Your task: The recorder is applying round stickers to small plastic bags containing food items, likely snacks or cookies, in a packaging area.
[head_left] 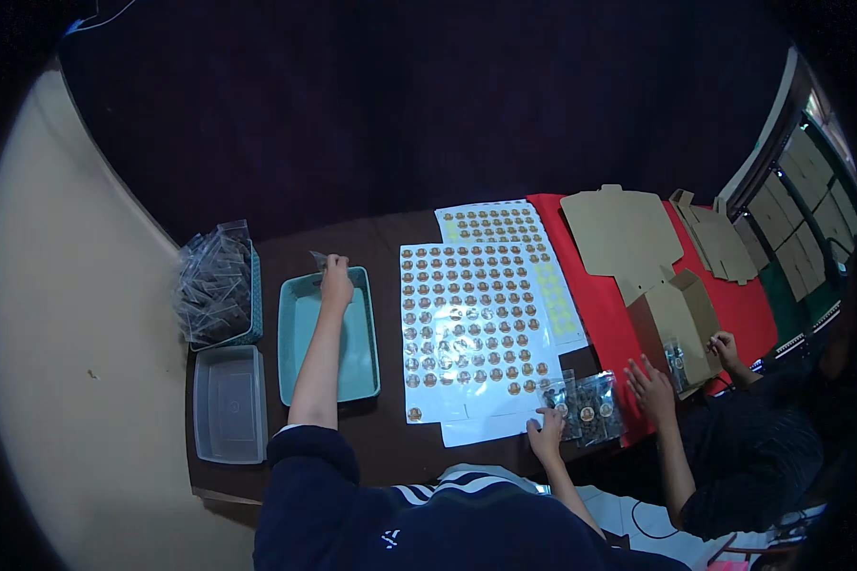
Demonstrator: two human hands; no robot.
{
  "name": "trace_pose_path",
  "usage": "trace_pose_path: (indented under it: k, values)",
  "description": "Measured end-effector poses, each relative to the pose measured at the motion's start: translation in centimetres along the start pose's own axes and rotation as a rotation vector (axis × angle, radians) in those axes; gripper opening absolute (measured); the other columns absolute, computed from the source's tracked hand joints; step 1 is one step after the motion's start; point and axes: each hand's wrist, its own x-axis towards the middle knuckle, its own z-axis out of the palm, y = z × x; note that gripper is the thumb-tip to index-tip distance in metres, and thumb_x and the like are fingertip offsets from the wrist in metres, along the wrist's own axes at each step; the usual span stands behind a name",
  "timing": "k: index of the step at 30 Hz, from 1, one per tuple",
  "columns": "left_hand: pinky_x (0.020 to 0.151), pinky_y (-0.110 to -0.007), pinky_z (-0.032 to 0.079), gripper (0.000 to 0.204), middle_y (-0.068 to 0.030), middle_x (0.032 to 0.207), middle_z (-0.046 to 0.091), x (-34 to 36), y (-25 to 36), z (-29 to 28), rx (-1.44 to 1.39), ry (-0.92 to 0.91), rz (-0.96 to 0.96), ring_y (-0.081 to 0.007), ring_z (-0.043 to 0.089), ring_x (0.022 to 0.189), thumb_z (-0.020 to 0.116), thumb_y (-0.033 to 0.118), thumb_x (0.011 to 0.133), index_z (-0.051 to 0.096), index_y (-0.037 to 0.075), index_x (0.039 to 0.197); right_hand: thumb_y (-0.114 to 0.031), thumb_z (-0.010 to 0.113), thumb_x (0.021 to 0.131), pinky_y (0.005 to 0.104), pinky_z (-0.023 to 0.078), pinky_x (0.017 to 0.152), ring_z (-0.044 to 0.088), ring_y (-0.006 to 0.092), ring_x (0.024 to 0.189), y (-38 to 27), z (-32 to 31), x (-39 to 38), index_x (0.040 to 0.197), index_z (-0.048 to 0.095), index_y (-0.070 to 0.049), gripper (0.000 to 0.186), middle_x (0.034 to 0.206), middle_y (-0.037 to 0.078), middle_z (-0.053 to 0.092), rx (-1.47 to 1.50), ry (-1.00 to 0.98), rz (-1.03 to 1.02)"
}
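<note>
My left hand point(333, 276) is over the far end of a teal plastic basket point(375, 333), closed on a small clear plastic bag point(319, 258) whose corner sticks out past my fingers. Near the table's front edge, my right hand point(546, 436) rests with fingers apart on the left side of a clear bag point(569, 392) with dark contents and a round sticker. Beside it lies another such filled bag point(597, 409) with a sticker. Left of my right hand is a white sheet point(471, 419) carrying rows of round brown stickers, with several places bare.
At the left, a basket heaped with clear bags point(214, 290) stands behind a translucent plastic tub point(229, 409). More sticker sheets point(490, 224) lie beneath. On the right, a co-worker's hands point(649, 385) are by an open cardboard box point(681, 319) on red cloth point(752, 309), near flat cardboard point(624, 233).
</note>
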Motion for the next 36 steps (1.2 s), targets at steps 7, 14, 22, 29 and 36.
trace_pose_path:
  k: [7, 14, 22, 29, 36]
  values:
    - [0.074, -0.035, 0.046, 0.014, -0.0144, 0.087, 0.054, -4.0, 1.7, -1.7, -0.192, 0.155, 0.204, -0.0290, 0.057, 0.083, 0.053, -0.008, 0.074, 0.056, -0.002, 0.087, -0.012, 0.062, 0.071, 0.0433, 0.037, 0.086, 0.045, 0.0354, 0.098, -1.5, 1.5, 1.3, 0.094, 0.055, -0.002, 0.026, 0.100, 0.017, 0.049, 0.058, -0.031, -0.151]
    - [0.068, -0.030, 0.048, 0.015, -0.0105, 0.085, 0.056, -13.0, 14.0, -8.2, -0.452, 0.028, 0.340, -0.0230, 0.058, 0.078, 0.059, -0.004, 0.073, 0.061, 0.001, 0.087, -0.024, 0.072, 0.070, 0.0378, 0.040, 0.089, 0.047, 0.0317, 0.103, -9.7, 1.0, 2.4, 0.117, 0.040, 0.002, 0.063, 0.112, 0.020, 0.046, 0.332, -0.168, -0.435]
    - [0.077, -0.030, 0.047, 0.029, -0.0110, 0.098, 0.055, -21.1, 20.3, -8.0, -0.704, -0.358, 0.424, -0.0201, 0.058, 0.090, 0.061, 0.000, 0.076, 0.058, 0.003, 0.105, -0.014, 0.067, 0.073, 0.0371, 0.044, 0.075, 0.055, 0.0358, 0.087, -15.1, -0.2, 1.0, 0.107, 0.049, 0.002, 0.041, 0.097, 0.020, 0.055, 0.441, -0.011, -0.428]
    - [0.090, -0.034, 0.041, 0.063, -0.0154, 0.125, 0.040, -23.1, 18.3, -5.5, -0.882, -0.158, 0.011, -0.0256, 0.048, 0.110, 0.064, 0.006, 0.077, 0.031, 0.006, 0.131, -0.022, 0.055, 0.088, 0.0204, 0.040, 0.061, 0.050, 0.0049, 0.070, -13.6, -2.1, 0.7, 0.096, 0.058, -0.001, 0.023, 0.079, 0.001, 0.059, 0.894, -0.412, 0.048]
    - [0.088, -0.028, 0.041, 0.046, -0.0115, 0.118, 0.049, -26.4, 16.0, -2.6, -1.363, -0.553, -0.526, -0.0157, 0.050, 0.104, 0.057, 0.019, 0.087, 0.038, -0.004, 0.121, -0.024, 0.052, 0.089, 0.0216, 0.042, 0.072, 0.050, 0.0067, 0.077, -15.5, -3.5, -0.6, 0.103, 0.057, 0.000, 0.028, 0.088, 0.001, 0.059, 1.041, -0.807, -0.024]
